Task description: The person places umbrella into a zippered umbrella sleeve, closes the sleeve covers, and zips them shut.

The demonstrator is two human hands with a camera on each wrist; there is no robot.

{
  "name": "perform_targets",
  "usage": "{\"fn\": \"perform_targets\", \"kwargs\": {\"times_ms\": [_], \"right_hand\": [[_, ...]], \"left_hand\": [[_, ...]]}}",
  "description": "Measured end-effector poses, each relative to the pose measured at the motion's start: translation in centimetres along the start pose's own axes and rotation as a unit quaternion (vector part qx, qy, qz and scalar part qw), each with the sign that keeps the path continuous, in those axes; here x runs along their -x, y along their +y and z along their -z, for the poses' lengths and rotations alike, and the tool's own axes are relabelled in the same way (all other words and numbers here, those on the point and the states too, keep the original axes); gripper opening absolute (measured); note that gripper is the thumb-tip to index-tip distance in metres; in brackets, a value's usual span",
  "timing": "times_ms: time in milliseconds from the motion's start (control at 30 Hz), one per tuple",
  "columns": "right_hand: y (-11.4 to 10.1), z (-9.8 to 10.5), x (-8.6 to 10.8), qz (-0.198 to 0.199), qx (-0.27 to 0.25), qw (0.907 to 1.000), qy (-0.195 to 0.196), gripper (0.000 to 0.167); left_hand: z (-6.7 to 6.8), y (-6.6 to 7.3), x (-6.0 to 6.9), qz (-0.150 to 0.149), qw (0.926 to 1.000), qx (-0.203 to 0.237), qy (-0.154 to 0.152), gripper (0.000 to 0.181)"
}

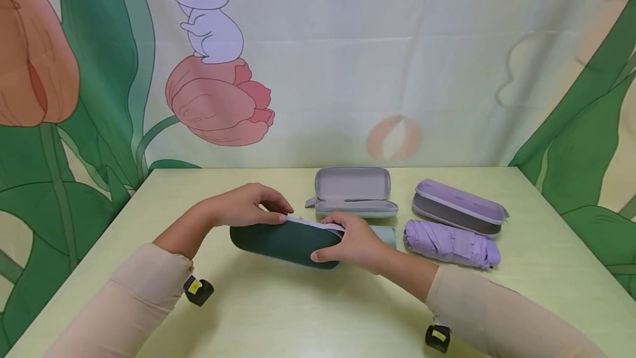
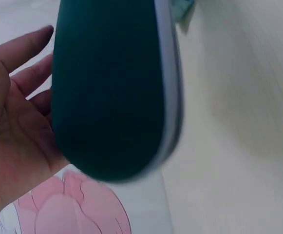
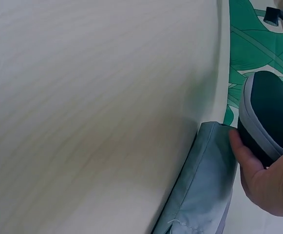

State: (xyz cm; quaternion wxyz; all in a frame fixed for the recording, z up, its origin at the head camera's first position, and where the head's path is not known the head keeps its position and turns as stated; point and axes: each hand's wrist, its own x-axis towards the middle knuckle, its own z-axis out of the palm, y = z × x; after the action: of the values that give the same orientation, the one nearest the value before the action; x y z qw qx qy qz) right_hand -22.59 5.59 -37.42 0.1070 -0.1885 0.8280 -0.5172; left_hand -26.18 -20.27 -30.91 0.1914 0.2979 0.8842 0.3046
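A dark green case (image 1: 285, 243) (image 2: 107, 87) (image 3: 273, 109) with a pale rim is held tilted above the table. My left hand (image 1: 243, 206) (image 2: 19, 122) is at its left end, thumb along the upper edge and fingers bent over the far side. The right hand (image 1: 355, 242) (image 3: 273, 180) grips its right end, thumb on the near face and fingers over the top edge. Behind the right hand lies a light blue folded bundle (image 1: 385, 235) (image 3: 199, 180), partly hidden. The inside of the green case cannot be seen.
An open grey case (image 1: 353, 184) stands behind the hands on the table (image 1: 278, 314). To the right lie a purple and grey case (image 1: 457, 209) and, in front of it, a folded purple umbrella (image 1: 449, 243). A patterned curtain (image 1: 318, 70) hangs behind the table.
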Motion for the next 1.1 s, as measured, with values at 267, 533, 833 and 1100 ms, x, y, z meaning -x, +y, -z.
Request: {"fn": "perform_targets", "kwargs": {"times_ms": [267,533,833,1100], "right_hand": [[0.0,0.3,0.3,0.002,0.013,0.9999,0.01,0.05],[-0.1,0.7,0.6,0.004,0.012,0.9999,0.004,0.049],[0.2,0.8,0.7,0.003,0.014,0.9999,0.003,0.05],[0.6,1.5,0.9,0.005,-0.004,0.9999,-0.013,0.048]], "left_hand": [[-0.5,1.9,-2.1,-0.05,0.9974,0.017,-0.05,0.034],[-0.3,2.8,-2.6,-0.054,0.9977,-0.001,-0.04,0.022],[-0.6,2.8,-2.8,-0.065,0.9977,-0.019,0.006,0.012],[-1.2,2.5,-2.7,-0.078,0.9946,-0.045,0.052,0.009]]}}
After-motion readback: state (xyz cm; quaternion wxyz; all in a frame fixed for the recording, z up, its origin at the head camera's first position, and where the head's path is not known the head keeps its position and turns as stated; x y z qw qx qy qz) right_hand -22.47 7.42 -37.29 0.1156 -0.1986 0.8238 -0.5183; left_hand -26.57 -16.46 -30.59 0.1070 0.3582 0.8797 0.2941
